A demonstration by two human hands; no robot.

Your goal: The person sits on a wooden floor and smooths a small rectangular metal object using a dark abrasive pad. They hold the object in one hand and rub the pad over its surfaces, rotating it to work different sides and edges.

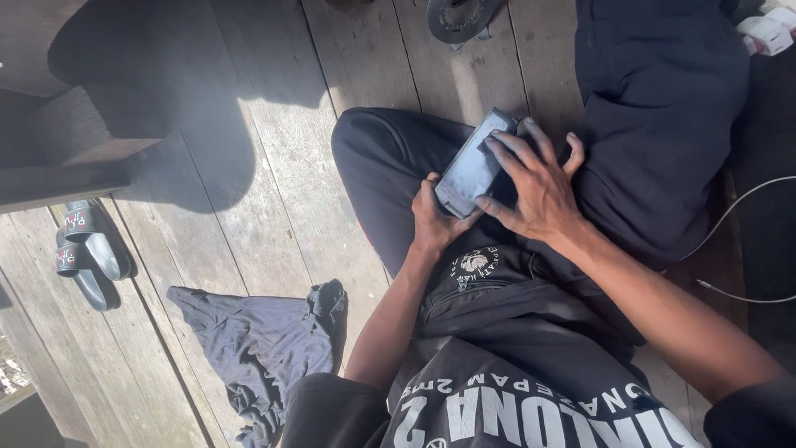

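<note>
One flat, dark grey rectangular device [475, 164] with a dusty, faintly glossy face lies tilted over the person's lap, just right of frame centre. The left hand [435, 220] grips its lower end with curled fingers; the right hand [535, 187] presses splayed fingers over its upper right edge. Two black slide sandals [87, 253] sit at the left edge, and one crumpled grey cloth [261, 340] lies at lower centre-left on the wooden floor [274, 149]. One white cable [734, 249] curves at the right.

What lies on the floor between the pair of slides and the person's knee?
In the head view, a crumpled dark grey cloth lies on the wooden planks between slides and knee.
</note>
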